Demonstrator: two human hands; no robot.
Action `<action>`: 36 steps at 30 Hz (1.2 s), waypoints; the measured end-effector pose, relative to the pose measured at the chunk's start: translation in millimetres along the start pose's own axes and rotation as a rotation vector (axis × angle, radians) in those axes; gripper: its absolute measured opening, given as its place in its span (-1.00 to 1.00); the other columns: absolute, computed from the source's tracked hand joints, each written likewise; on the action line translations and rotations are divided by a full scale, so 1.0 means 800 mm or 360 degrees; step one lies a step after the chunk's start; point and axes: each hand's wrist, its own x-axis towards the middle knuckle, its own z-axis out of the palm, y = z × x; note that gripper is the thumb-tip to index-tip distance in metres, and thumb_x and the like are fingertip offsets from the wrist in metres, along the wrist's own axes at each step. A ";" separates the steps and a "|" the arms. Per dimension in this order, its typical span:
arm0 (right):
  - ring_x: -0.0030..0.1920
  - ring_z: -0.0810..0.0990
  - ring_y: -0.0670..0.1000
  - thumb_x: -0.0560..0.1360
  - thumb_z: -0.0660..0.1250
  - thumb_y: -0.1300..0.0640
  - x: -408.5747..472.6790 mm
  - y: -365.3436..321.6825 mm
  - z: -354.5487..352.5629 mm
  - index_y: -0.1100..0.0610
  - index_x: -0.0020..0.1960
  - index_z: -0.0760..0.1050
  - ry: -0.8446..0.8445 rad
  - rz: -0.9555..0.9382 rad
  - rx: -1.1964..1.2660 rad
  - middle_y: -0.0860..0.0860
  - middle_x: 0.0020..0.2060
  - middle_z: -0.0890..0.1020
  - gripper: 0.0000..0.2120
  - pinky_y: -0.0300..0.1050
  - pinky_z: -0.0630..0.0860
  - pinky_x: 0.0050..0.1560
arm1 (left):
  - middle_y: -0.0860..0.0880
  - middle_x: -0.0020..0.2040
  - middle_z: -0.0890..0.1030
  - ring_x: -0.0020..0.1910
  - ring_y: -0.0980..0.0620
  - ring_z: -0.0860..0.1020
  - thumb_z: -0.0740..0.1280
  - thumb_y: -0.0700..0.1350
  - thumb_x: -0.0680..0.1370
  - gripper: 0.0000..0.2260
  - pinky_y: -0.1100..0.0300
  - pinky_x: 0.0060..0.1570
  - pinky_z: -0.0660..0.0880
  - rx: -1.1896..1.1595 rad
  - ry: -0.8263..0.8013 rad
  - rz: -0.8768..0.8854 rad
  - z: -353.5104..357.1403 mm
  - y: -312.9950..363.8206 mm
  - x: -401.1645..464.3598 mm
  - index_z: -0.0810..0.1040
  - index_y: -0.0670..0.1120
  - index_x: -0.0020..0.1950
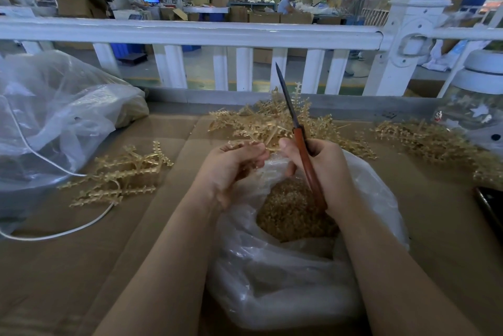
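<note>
Head view: trimming; pinching sprue (pixel 272 145) in left hand (pixel 231 169), gripping knife (pixel 298 133) in right hand (pixel 321 169). Next, likely: lower knife onto sprue.

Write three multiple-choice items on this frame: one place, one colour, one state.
1. Where is the bag of cut bits?
A) on the railing B) under the left hand and right hand C) on the floor
2. What colour is the knife handle?
A) reddish brown B) blue C) white
3. What is the right hand doing?
A) lying flat B) gripping the knife C) holding a phone
Answers: 1 B, the bag lies beneath both hands; 2 A, the handle looks reddish brown; 3 B, its fingers curl round the handle, blade up, while the left pinches a sprig.
</note>
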 end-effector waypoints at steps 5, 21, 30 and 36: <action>-0.36 0.67 -0.15 0.51 0.48 0.05 0.005 -0.001 0.000 0.07 -0.14 0.66 -0.0034 0.0091 -0.0003 -0.04 -0.40 0.70 -0.90 -0.41 0.51 -0.28 | -0.05 -0.26 0.69 -0.36 0.10 0.59 0.54 -0.14 0.23 -0.86 0.28 -0.35 0.53 -0.0031 -0.0008 -0.0002 0.003 0.000 -0.001 0.68 -0.09 -0.25; -0.26 0.58 -0.27 0.31 0.33 -0.51 -0.004 0.002 -0.007 -0.15 -0.22 0.54 -0.0016 -0.0329 -0.0839 -0.27 -0.38 0.61 -0.57 -0.39 0.37 -0.41 | 0.01 -0.34 0.61 -0.36 0.13 0.50 0.41 -0.21 0.55 -0.91 0.29 -0.29 0.45 -0.0123 0.0544 0.0380 -0.004 0.004 -0.002 0.62 -0.11 -0.16; -0.32 0.54 -0.17 0.38 0.24 -0.53 -0.003 0.011 -0.013 -0.05 -0.14 0.55 -0.0140 -0.0365 -0.1369 -0.17 -0.37 0.58 -0.46 -0.25 0.45 -0.33 | -0.01 -0.30 0.58 -0.32 0.12 0.47 0.34 -0.25 0.59 -0.82 0.28 -0.29 0.40 -0.0183 0.0508 0.0370 -0.005 0.005 0.000 0.59 -0.09 -0.20; -0.35 0.50 -0.21 0.41 0.24 -0.51 -0.003 0.012 -0.011 -0.10 -0.09 0.51 -0.0085 -0.0446 -0.1394 -0.21 -0.38 0.55 -0.52 -0.31 0.39 -0.36 | -0.07 -0.24 0.61 -0.28 0.08 0.50 0.30 -0.35 0.57 -0.70 0.26 -0.27 0.41 -0.0026 0.0333 0.0289 -0.002 0.002 0.001 0.53 -0.08 -0.32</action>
